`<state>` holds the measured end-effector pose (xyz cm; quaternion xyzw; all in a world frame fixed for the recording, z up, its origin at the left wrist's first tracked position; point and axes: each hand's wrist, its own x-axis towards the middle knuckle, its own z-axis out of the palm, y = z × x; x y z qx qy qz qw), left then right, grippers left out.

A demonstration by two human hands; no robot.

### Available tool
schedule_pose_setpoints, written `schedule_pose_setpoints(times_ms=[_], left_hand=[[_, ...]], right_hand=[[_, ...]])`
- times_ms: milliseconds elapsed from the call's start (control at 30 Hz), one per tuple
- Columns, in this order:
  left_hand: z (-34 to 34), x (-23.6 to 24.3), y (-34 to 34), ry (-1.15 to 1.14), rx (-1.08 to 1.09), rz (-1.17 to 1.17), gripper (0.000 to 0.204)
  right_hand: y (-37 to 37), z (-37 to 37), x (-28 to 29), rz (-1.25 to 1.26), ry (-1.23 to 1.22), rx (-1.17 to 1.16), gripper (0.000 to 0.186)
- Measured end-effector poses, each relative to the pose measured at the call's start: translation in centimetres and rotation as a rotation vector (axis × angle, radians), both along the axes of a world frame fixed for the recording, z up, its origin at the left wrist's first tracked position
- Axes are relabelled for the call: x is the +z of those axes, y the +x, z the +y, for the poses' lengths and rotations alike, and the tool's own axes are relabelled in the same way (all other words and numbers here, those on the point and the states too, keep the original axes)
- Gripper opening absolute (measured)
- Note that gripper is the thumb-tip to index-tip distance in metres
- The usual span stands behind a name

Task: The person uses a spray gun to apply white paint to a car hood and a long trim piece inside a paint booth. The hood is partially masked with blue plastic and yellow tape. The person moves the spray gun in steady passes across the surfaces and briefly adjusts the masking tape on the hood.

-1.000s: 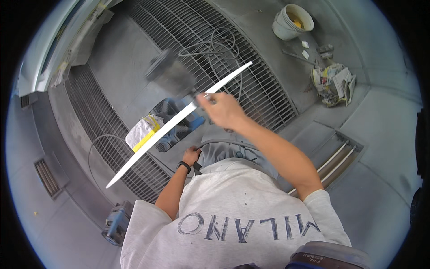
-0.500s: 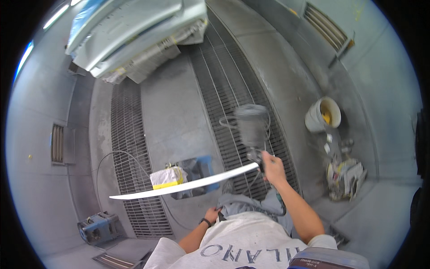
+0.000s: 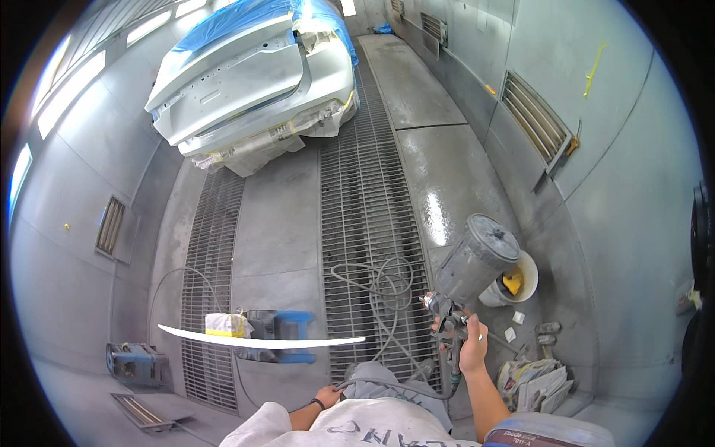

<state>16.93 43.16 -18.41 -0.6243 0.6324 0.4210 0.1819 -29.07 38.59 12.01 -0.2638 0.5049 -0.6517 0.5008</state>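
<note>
My right hand (image 3: 471, 344) is closed round the grip of a paint spray gun (image 3: 450, 316), which has a large grey cup (image 3: 480, 257) on top. A grey air hose (image 3: 395, 386) runs from the gun's lower end across my waist to my left hand (image 3: 326, 396). That hand is at my left hip, its fingers curled on the hose. Ahead of me to the left, a long thin white panel (image 3: 261, 342) lies across a paper-wrapped block (image 3: 225, 325) with yellow tape and a blue-and-black stand (image 3: 283, 335).
A white car body (image 3: 231, 82), masked with blue film and paper, stands at the far left. A white bucket (image 3: 527, 281), crumpled paper (image 3: 532, 384) and scraps are at right. Loose hose coils lie on the floor grating (image 3: 357, 201). A blue stand (image 3: 138, 363) is at left.
My right hand has moved right and down, taking the spray gun away from the white panel's right end. The view has tilted up, showing more of the car and walls.
</note>
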Motion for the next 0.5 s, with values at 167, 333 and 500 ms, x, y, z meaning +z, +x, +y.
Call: schedule_pose_setpoints(times_ms=[167,333,500], left_hand=[[2.2,-4.2,-2.7,0.063,0.002,0.149,0.048],[1.6,-6.6,-9.4,0.135,0.13,0.069,0.047],[-5.0,-8.3,-17.2,0.126,0.288,0.075,0.046]], right_hand=[[-5.9,-3.3,2.4,-0.004,-0.053,0.027,0.078],[-10.4,-10.0,4.9,0.028,-0.072,0.105,0.08],[-13.3,-16.3,6.6,0.078,-0.177,0.198,0.072]])
